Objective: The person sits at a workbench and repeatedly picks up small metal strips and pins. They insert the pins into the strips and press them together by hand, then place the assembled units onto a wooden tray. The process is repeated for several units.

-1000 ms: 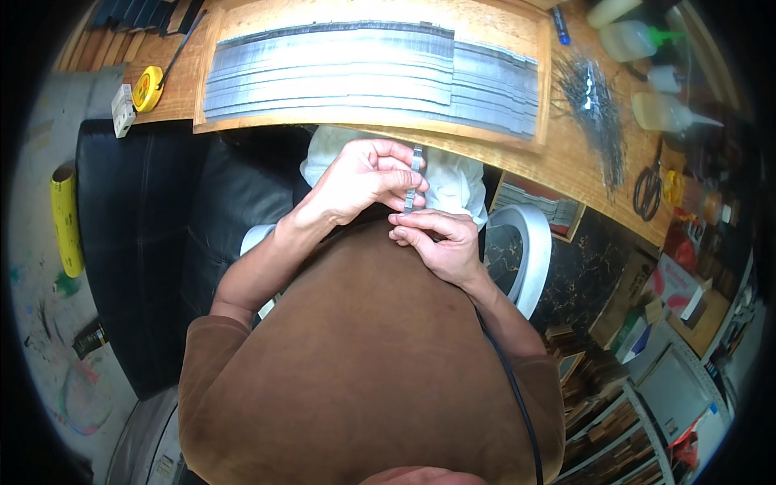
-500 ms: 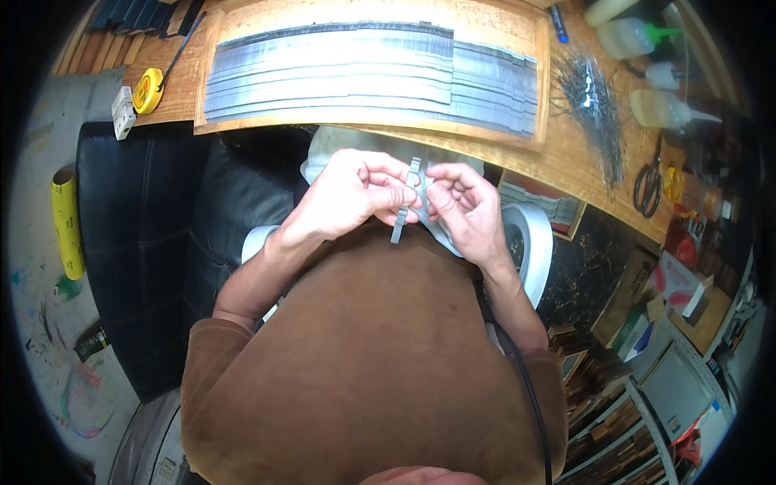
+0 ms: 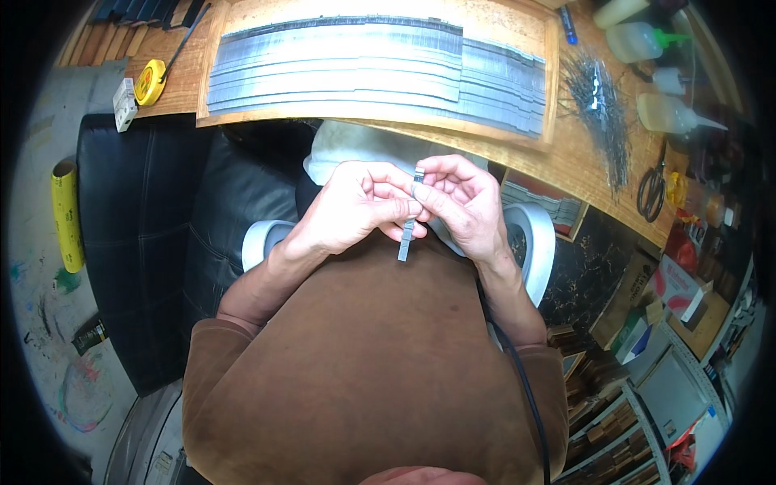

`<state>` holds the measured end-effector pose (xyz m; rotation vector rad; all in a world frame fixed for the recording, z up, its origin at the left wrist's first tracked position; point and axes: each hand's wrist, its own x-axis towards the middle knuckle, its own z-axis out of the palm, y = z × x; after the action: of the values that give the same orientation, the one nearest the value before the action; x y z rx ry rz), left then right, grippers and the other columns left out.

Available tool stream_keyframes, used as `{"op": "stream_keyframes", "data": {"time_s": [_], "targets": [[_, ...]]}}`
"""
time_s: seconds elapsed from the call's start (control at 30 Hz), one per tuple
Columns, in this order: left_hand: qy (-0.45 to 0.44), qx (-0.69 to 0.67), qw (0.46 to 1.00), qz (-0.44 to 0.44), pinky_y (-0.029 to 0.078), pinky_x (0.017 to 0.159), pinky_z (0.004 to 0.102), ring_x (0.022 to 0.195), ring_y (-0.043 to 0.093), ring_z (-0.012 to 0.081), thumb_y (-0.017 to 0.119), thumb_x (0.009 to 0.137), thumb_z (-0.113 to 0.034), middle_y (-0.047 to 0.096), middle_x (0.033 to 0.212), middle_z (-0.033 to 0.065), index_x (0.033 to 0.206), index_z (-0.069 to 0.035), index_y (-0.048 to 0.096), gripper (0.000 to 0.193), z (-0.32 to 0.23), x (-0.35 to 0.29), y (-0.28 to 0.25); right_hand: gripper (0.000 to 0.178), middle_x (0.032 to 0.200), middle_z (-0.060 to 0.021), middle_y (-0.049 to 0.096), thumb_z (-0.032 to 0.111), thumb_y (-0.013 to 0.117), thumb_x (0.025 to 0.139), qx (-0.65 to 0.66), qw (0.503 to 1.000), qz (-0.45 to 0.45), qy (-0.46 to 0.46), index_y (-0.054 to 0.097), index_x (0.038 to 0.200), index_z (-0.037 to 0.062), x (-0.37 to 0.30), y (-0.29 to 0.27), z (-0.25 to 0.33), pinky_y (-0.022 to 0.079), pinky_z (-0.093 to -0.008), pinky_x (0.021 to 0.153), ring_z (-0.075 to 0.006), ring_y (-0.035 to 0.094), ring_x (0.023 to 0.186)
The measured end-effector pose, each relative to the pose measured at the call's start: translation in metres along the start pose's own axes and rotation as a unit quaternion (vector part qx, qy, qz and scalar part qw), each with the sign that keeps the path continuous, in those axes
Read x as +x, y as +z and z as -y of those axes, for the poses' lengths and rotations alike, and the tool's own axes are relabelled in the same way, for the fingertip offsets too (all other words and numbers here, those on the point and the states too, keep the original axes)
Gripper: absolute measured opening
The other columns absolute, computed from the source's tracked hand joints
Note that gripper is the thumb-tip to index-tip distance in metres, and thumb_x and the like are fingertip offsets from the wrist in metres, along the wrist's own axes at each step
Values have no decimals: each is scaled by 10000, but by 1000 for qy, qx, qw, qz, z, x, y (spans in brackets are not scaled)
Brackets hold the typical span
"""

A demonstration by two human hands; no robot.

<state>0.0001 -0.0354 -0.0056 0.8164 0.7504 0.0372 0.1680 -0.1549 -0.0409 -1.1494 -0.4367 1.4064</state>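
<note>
Before my chest, both hands are closed on a narrow, shiny grey segmented strip [image 3: 404,248]. My left hand [image 3: 349,204] pinches its middle between thumb and fingers. Higher up, the thumb and fingers of my right hand [image 3: 467,204] grip it near the top end. The lower end sticks out below the fingers, tilted slightly; fingers hide the middle part. Beyond my hands, a shallow wooden tray [image 3: 283,120] on the table holds rows of overlapping grey strips [image 3: 339,65].
Right of the tray lie a heap of thin dark wires [image 3: 600,113], black scissors [image 3: 651,190] and squeeze bottles [image 3: 667,113]. A yellow tape measure [image 3: 151,82] sits at the table's left. A black leather seat [image 3: 145,242] stands left of me; a dark cable [image 3: 527,388] runs down my right side.
My right hand has moved left and closed on the upper part of the strip. The strip has shifted slightly downward in the picture, still pinched by my left hand.
</note>
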Motion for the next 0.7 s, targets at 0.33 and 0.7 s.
{"op": "stream_keyframes", "data": {"time_s": [0.33,0.7], "targets": [[1,0,1000,0,667,741,287,864,795,215,687,1007,-12,779,1007,176,1162,106,674,195,2,0,-1,291,988,-80,686,2,795,940,-7,1000,-16,-8,651,1184,-69,-1,1,1,598,-205,713,-74,682,793],[10,7,1000,4,667,752,289,876,795,212,688,1011,-18,778,1015,174,1163,101,671,194,4,-2,-3,271,995,-76,684,-5,794,939,12,1000,-6,-5,651,1163,-60,0,0,-1,598,-205,720,-74,682,800]]}}
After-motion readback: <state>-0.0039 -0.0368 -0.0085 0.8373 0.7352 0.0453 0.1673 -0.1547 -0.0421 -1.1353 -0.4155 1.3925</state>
